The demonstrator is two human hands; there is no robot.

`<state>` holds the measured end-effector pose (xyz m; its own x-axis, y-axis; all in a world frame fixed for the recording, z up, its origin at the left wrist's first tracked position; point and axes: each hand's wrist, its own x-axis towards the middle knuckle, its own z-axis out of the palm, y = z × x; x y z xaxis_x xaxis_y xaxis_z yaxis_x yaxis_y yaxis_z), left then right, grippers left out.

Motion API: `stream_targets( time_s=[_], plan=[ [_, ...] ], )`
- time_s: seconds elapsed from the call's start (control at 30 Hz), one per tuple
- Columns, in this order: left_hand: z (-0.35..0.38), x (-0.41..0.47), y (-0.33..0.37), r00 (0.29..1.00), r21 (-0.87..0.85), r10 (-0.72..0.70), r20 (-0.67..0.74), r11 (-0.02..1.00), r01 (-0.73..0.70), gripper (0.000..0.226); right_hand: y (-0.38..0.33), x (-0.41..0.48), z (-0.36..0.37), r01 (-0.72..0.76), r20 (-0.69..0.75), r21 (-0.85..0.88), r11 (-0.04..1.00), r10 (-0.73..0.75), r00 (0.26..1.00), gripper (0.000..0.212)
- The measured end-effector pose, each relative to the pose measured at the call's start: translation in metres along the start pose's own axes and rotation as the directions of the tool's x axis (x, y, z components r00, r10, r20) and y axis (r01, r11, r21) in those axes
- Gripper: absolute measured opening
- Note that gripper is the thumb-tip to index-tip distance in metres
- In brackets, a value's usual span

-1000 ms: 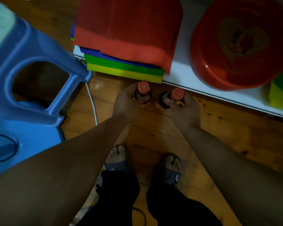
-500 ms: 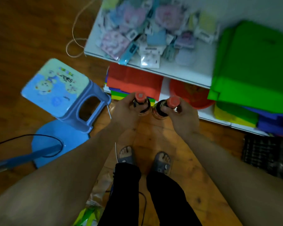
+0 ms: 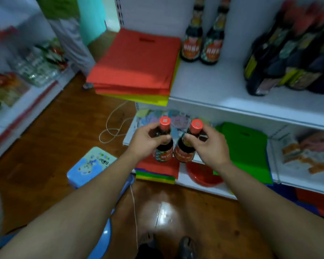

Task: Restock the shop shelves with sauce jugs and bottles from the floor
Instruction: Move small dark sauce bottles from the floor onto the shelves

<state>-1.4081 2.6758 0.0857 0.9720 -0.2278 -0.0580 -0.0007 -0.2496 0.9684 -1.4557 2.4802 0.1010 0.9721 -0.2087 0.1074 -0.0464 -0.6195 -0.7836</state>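
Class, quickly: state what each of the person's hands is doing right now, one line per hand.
Left hand: closed around the neck of the left sauce bottle.
Right hand: closed around the neck of the right sauce bottle.

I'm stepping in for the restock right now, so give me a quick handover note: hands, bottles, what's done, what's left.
Left hand: gripping one red-capped sauce bottle by the neck.
Right hand: gripping a second red-capped bottle the same way.
Both bottles are upright, side by side, in the air in front of the shelves.
Done: two matching bottles already stand at the back of the upper white shelf, with dark jugs to their right.
Left: set both held bottles on that shelf, probably beside the matching pair.
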Motion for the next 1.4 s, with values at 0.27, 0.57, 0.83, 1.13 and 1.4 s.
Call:
stream_targets(
  time_s=[0.27,0.57,0.83,1.13,1.4],
  plan=[
    [-0.030,0.016,0.115,0.983,-0.022,0.183,0.020,0.983,-0.183,0.020,-0.077,0.021,-0.070,0.126,-0.106,0.022,0.992,-0.123,0.987,0.025],
    [-0.039,0.045,0.205,0.951,-0.013,0.301,0.068,0.954,-0.301,0.024,-0.126,0.046,-0.123,0.150,-0.242,0.028,0.988,-0.138,0.960,0.028],
    [-0.029,0.079,0.233,0.950,-0.025,0.298,0.089,0.954,-0.297,0.023,-0.137,0.078,-0.138,0.089,-0.287,0.069,0.994,-0.066,0.956,0.028],
    [0.001,0.148,0.232,0.973,-0.027,0.229,0.013,0.973,-0.229,0.027,-0.106,0.152,-0.141,0.045,-0.210,0.035,0.998,-0.036,0.977,0.033],
    [0.010,0.195,0.217,0.982,-0.026,0.191,-0.005,0.981,-0.191,0.031,-0.078,0.206,-0.135,0.038,-0.140,-0.006,0.999,-0.039,0.989,0.026]
  ],
)
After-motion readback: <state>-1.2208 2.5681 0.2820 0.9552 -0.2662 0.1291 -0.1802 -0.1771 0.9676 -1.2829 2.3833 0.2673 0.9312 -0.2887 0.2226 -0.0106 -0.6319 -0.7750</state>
